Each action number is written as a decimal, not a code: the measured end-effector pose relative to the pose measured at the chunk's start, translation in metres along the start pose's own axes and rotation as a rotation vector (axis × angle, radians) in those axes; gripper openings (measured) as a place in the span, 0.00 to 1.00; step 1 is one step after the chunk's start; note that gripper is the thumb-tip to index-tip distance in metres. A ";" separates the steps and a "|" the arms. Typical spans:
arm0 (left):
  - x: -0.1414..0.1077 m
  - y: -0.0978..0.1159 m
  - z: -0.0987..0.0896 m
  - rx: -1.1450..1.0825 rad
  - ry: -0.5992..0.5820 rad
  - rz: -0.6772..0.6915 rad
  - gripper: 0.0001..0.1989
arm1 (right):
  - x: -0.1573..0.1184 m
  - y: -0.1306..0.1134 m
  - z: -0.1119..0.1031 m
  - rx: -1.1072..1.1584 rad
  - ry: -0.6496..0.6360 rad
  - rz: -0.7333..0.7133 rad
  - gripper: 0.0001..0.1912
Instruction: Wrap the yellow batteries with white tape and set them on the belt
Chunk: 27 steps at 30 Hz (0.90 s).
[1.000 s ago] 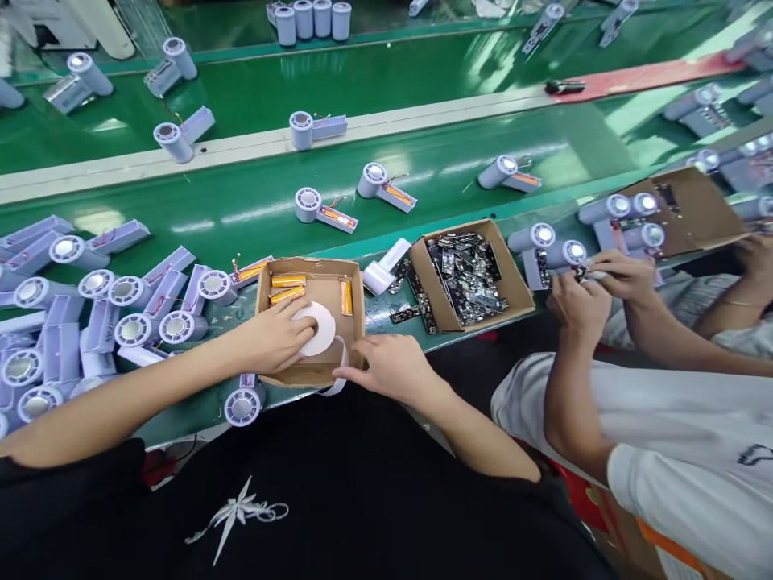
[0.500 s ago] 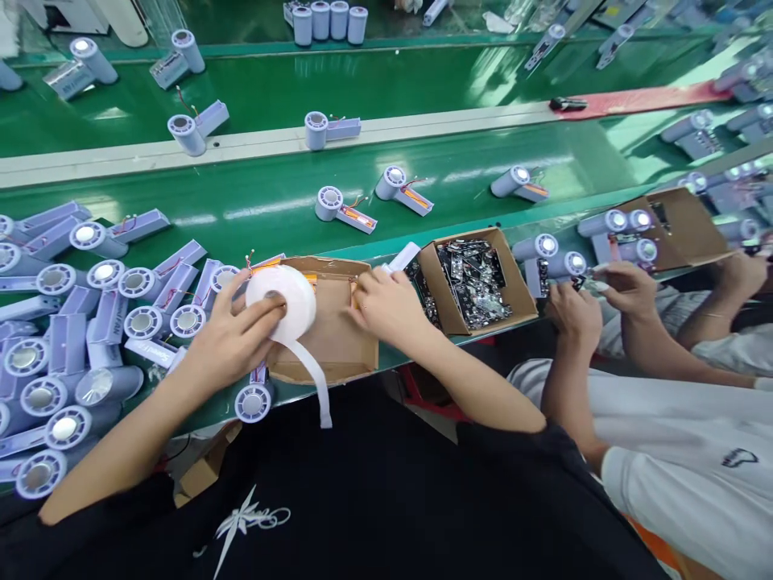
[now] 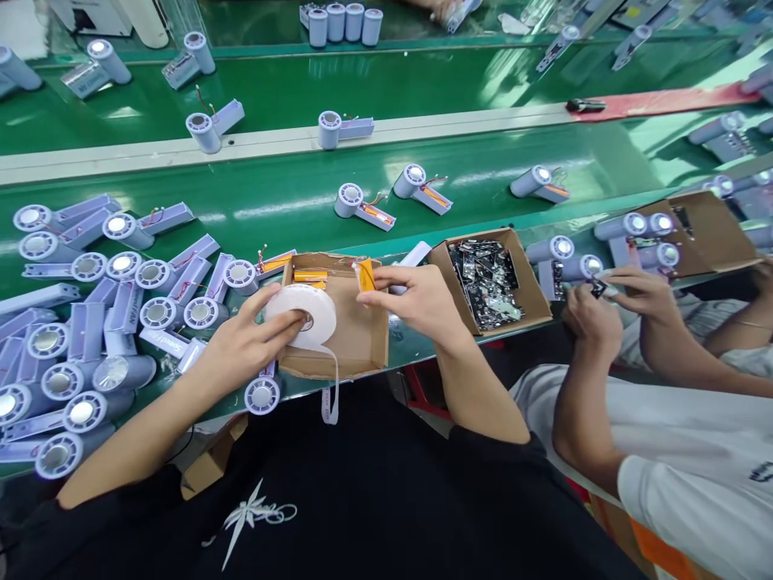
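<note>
My left hand (image 3: 245, 342) is closed on a roll of white tape (image 3: 321, 310), fingers in its core. A loose tape strip (image 3: 336, 383) hangs from the roll over the table edge. My right hand (image 3: 426, 302) pinches a small flat orange battery (image 3: 365, 275) between thumb and fingers, above the right side of a shallow cardboard box (image 3: 359, 350). More orange batteries (image 3: 311, 277) lie at the back of that box, partly behind the roll. A light purple fan body (image 3: 241, 275) with an orange piece in its handle lies by the box's left edge.
Many light purple fan bodies (image 3: 84, 338) are heaped at the left. Others (image 3: 350, 200) lie on the green belt (image 3: 259, 189). A cardboard box of small circuit boards (image 3: 483, 278) stands right of my right hand. Further right are a co-worker's hands (image 3: 595, 314).
My right hand has lifted slightly and turned, bringing the orange battery into clear sight. The tape roll has tilted flatter, and its loose strip now curls. The view has shifted slightly left.
</note>
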<state>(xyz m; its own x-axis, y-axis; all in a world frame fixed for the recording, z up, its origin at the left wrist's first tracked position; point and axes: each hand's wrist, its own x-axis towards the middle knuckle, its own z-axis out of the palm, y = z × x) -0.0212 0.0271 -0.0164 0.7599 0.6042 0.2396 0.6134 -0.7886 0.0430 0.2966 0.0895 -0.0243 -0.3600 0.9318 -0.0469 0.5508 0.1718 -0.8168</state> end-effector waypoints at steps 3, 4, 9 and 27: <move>0.006 0.000 -0.006 0.010 -0.050 0.037 0.28 | -0.013 -0.008 0.002 0.179 -0.133 -0.050 0.16; 0.008 0.000 -0.009 0.007 -0.075 0.045 0.29 | -0.015 -0.008 0.004 0.231 -0.177 -0.048 0.16; 0.024 -0.003 -0.027 0.058 -0.119 0.118 0.31 | -0.018 -0.005 0.022 0.663 -0.245 0.075 0.24; 0.189 0.030 0.036 -0.069 -0.398 0.138 0.23 | -0.042 0.064 -0.044 0.787 0.815 0.015 0.41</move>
<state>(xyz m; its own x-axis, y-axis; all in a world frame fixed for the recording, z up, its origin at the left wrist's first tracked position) 0.1481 0.1216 -0.0044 0.8659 0.4787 -0.1448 0.4945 -0.8628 0.1048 0.3796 0.0748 -0.0492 0.3990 0.9121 0.0941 -0.1796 0.1784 -0.9674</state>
